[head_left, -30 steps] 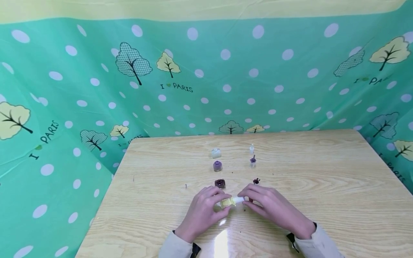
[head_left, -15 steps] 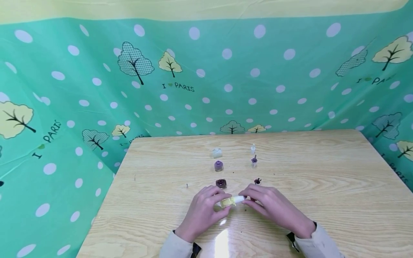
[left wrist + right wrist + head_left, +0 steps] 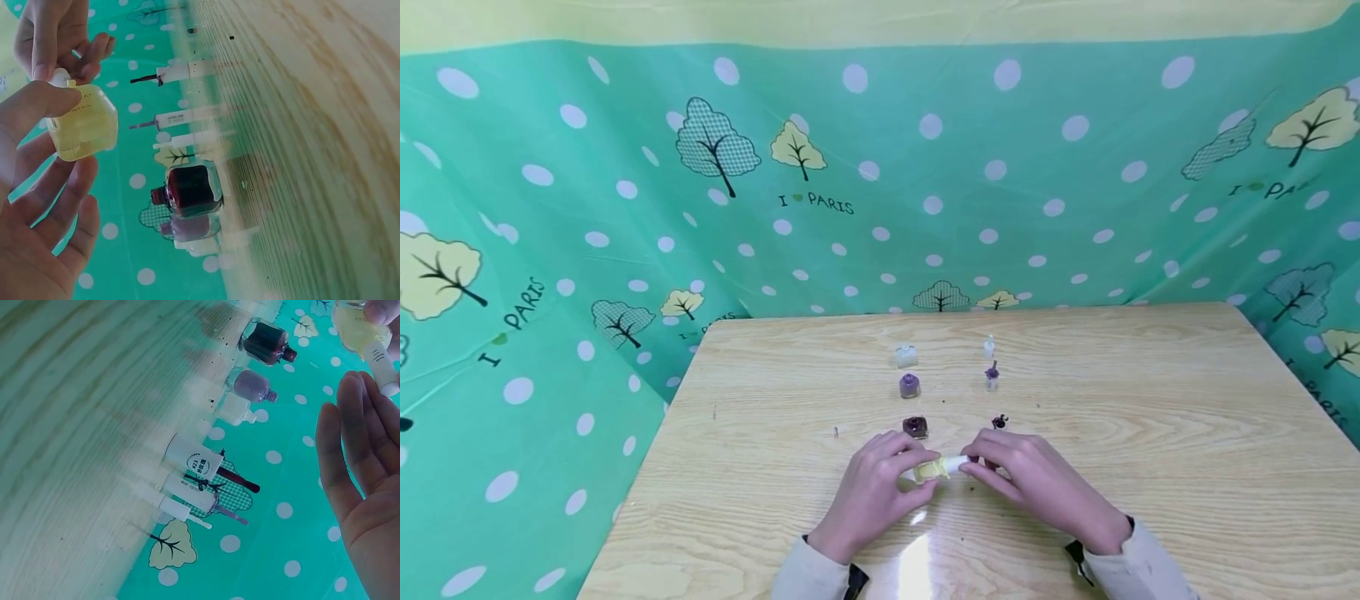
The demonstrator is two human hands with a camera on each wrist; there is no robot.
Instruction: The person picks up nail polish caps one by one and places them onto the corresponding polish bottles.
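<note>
In the head view my left hand [image 3: 880,487] holds a small nail polish bottle [image 3: 929,470] of pale yellow liquid, tilted on its side above the table. Thumb and fingers pinch its glass body, as the left wrist view also shows. A white cap [image 3: 380,365] sits at the bottle's neck, with yellow polish around the joint. My right hand [image 3: 1026,477] pinches the far end of this cap between thumb and fingertips. Just beyond the hands stands an uncapped dark red bottle [image 3: 915,427], and a dark brush cap [image 3: 999,422] stands near the right fingers.
Behind the dark red bottle are an uncapped purple bottle [image 3: 909,386] and a whitish bottle [image 3: 906,357]. To their right, a purple brush cap [image 3: 992,377] and a white brush cap [image 3: 988,346] stand brush up. Small dark specks dot the wooden table [image 3: 760,500]. A green curtain [image 3: 865,233] hangs behind.
The head view has shifted slightly. Both hands stay at the yellow bottle, while the right fingertips have moved a little on its cap.
</note>
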